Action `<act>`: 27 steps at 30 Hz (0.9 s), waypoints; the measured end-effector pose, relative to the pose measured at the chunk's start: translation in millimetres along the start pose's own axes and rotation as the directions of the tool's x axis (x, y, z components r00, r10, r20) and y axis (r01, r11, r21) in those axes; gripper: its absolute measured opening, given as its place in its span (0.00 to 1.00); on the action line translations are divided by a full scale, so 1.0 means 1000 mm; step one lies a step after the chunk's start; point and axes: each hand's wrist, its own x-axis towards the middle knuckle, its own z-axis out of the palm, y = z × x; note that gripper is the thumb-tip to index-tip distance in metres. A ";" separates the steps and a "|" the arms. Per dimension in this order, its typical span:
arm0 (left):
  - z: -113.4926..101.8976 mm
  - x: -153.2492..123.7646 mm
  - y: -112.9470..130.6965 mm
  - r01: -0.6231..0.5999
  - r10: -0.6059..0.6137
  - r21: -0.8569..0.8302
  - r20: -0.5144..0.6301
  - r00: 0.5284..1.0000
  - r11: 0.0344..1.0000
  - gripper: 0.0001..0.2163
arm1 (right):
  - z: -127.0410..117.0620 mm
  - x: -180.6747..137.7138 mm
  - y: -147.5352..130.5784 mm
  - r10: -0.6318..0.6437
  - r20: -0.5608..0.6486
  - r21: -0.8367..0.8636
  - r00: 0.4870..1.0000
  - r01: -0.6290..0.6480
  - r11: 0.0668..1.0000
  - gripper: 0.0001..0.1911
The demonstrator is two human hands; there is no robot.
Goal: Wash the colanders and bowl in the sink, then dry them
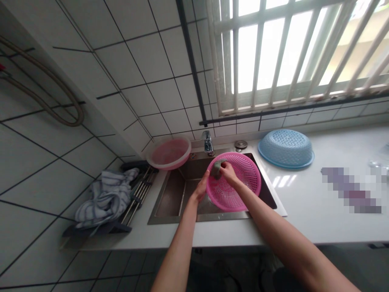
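In the head view, your two bare hands are at the sink (170,198). The pink basket (247,176), full of little holes, is over the right part of the sink. Your right hand (227,172) is inside the top of the basket, and its fingers pinch a small grey-green cloth (216,169). The cloth is bunched up by the basket's left rim. Your left hand (201,188) is at that same rim, on the outer side. You cannot tell if its fingers are squeezing the rim, because the far side of them is hidden.

A shiny tap (207,142) stands behind the basket. A pink bowl (169,153) with a pale rim sits at the back left corner of the sink. A round metal lid (241,144) lies near the back right corner. On the white desk (299,215), to the right, a blue basket (285,148) sits upside down. Farther right is a blurry purple patch (349,188), too smudged to name. To the left, a striped towel (106,198) lies in a heap by a metal rack (142,192). A window (258,61) with bars is up on the right.
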 end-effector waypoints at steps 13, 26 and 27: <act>-0.006 -0.003 0.012 0.079 -0.093 -0.163 -0.080 0.992 0.983 0.31 | 0.019 -0.012 0.018 0.107 0.578 -0.178 0.809 -0.003 0.984 0.06; -0.008 -0.004 0.003 0.165 -0.173 -0.110 -0.069 0.983 0.980 0.40 | 0.011 -0.011 0.009 0.111 0.533 -0.166 0.839 -0.025 0.986 0.06; -0.010 -0.003 0.002 0.148 -0.156 -0.101 -0.077 0.985 0.984 0.40 | 0.010 -0.014 0.010 0.160 0.616 -0.204 0.772 -0.040 0.978 0.04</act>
